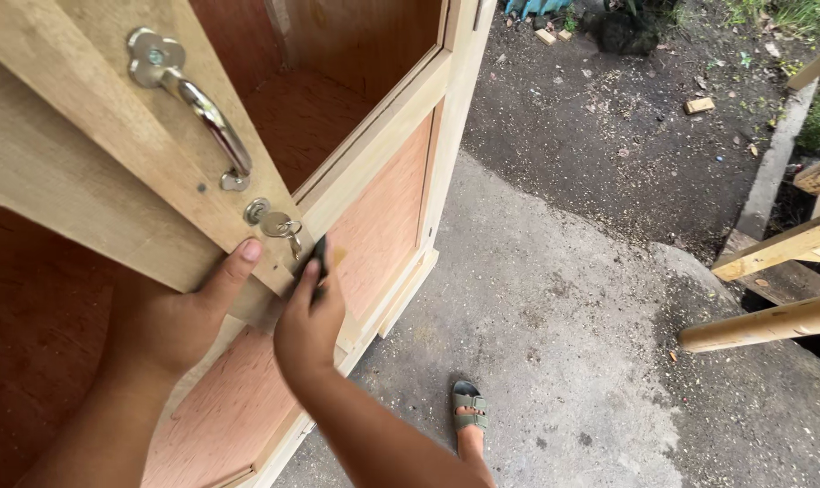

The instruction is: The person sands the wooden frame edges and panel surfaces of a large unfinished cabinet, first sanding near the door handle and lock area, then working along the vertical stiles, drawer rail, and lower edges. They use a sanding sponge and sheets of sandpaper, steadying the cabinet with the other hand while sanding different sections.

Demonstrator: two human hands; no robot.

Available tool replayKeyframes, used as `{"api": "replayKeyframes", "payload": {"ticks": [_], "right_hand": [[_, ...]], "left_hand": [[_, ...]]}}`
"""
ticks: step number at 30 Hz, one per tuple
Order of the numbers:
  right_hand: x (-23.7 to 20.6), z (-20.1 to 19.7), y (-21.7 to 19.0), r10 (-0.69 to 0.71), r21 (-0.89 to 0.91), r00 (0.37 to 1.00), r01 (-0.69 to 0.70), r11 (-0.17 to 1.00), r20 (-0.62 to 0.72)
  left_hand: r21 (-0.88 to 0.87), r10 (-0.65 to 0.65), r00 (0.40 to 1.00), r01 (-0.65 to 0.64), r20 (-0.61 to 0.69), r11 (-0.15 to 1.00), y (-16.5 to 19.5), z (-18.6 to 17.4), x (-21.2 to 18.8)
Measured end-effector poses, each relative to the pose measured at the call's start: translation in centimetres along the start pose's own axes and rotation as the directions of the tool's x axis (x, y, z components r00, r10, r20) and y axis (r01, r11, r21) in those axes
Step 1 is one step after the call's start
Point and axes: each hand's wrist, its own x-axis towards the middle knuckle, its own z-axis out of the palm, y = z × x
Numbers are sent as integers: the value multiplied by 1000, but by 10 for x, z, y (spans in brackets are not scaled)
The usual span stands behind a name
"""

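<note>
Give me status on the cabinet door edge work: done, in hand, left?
Done: the metal pull handle and the lock, key hanging in it, are fitted on the open wooden door.
In hand: the left hand steadies the door's edge; the right hand presses a small dark piece, kind unclear, against that edge just below the lock.
Left: the wood looks bare and unfinished; how much edge remains isn't visible.

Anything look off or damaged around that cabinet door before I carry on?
No damage stands out. A key hangs in the door's lock, and wood offcuts lie scattered on the ground. The right hand presses a dark tool against the door edge.
</note>
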Motion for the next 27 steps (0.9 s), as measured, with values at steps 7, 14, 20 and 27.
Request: {"api": "replayKeyframes", "payload": {"ticks": [7, 14, 20, 27], "right_hand": [[-6, -18, 42, -146, -149, 989, 148, 978, 24], [20, -77, 61, 155, -700, 980, -22, 714, 127], [27, -67, 34, -49, -667, 925, 307, 679, 377], [49, -60, 10, 239, -805, 857, 283, 522, 457]], "left_hand": [[-34, -91, 996, 91, 9, 995, 2, 0, 1], [-7, 49, 999, -49, 1, 999, -1, 0, 1], [-41, 53, 999, -53, -11, 998, -2, 0, 0], [-44, -64, 998, 65, 11, 997, 4, 0, 1]]}}
